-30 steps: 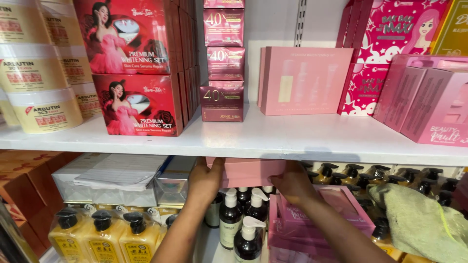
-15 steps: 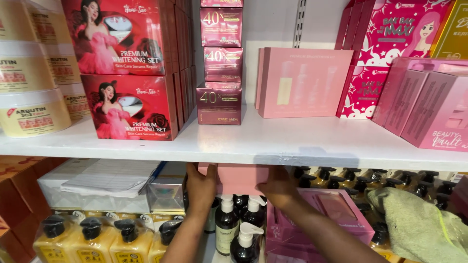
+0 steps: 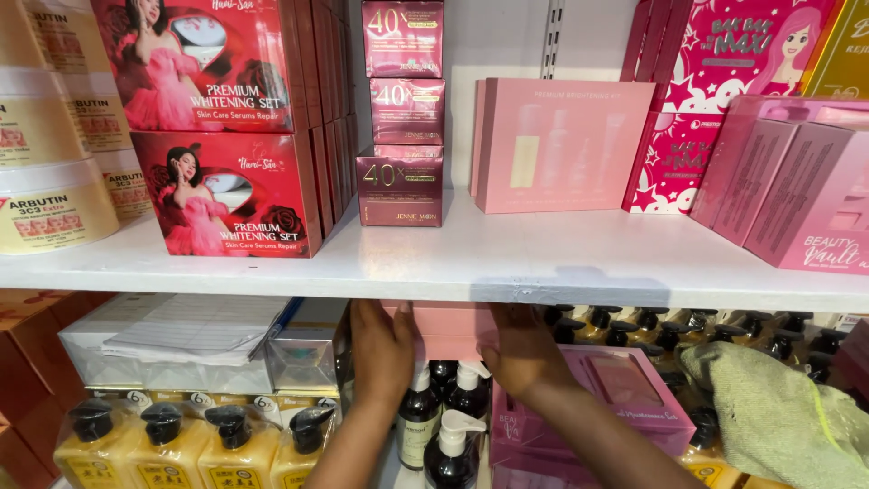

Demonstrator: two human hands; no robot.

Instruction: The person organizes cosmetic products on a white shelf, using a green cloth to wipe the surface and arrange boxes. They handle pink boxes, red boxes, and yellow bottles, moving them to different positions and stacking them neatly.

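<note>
1. Both hands grip a pink box (image 3: 450, 328) in the lower middle of the frame, just under the front edge of the white shelf (image 3: 543, 263). The left hand (image 3: 382, 349) is clasped flat on its left side, and the right hand (image 3: 523, 351) is wrapped on its right side.
2. The top of the box is hidden behind the shelf edge, so the gap above it cannot be judged.
3. Directly below the box stand dark pump bottles (image 3: 444, 421), with their white pump heads close to its underside.
4. Left of the left hand sits a clear-wrapped silver box (image 3: 306, 349), just beside the wrist; further left lies a flat white package (image 3: 195, 330) above a row of yellow pump bottles (image 3: 195, 444).
5. Right of the right hand lies a flat pink boxed set (image 3: 625, 389), touching the forearm; a green cloth (image 3: 778, 417) rests at the lower right.
6. On the upper shelf, an open strip of white surface runs along the front, between the red boxes (image 3: 231, 195) at left and the pale pink carton (image 3: 561, 145) in the middle.
7. Compared with 0.5 s ago, the hands and box sit in nearly the same spot, both sides clasped as before; the view has shifted only slightly.
</note>
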